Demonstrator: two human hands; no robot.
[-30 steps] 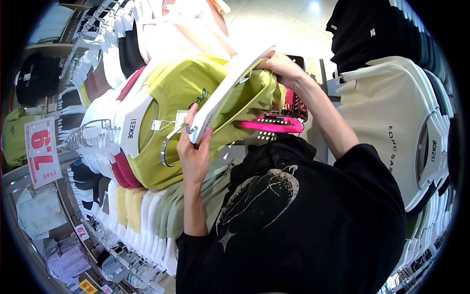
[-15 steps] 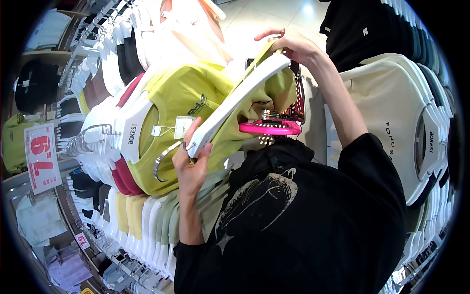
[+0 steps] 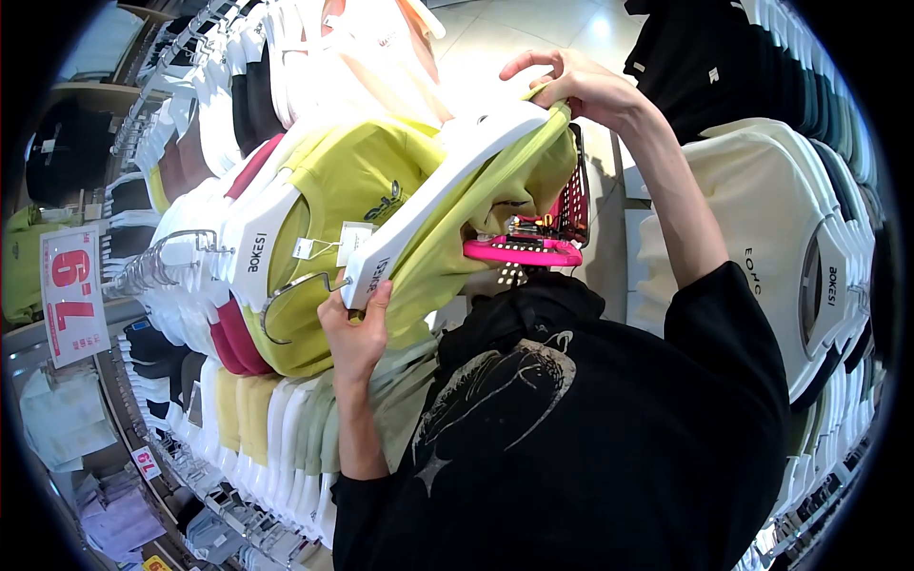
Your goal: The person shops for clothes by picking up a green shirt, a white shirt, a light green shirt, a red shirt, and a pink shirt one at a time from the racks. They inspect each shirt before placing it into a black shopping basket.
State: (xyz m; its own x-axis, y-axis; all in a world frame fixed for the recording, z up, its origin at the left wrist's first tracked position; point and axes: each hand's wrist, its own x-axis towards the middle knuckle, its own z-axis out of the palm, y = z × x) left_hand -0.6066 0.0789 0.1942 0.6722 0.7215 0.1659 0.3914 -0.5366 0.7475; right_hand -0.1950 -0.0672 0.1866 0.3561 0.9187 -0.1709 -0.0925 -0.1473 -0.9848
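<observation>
My left hand [image 3: 356, 333] is closed round the middle of a white hanger [image 3: 433, 195], beside its metal hook, which sticks out to the left. A lime-green T-shirt [image 3: 447, 249] hangs along the hanger's side. At the hanger's far end, my right hand [image 3: 588, 90] pinches the shirt's shoulder between thumb and fingers, index finger stretched out. Just behind is a second lime-green T-shirt [image 3: 367, 157] with a small dark print and a white tag [image 3: 355, 243], hung on a BOKESI hanger [image 3: 259, 252]. Part of the held shirt is folded out of sight.
Below the held shirt is a dark basket [image 3: 577, 190] with a pink handle [image 3: 524, 251]. Racks of hung shirts stand on both sides, with a cream shirt [image 3: 738, 219] nearest on the right. A red price sign [image 3: 74, 297] is at the left.
My left hand and the hook have moved left and slightly down. The hanger has turned, so its printed lettering now shows. My right hand still grips the shirt's shoulder.
</observation>
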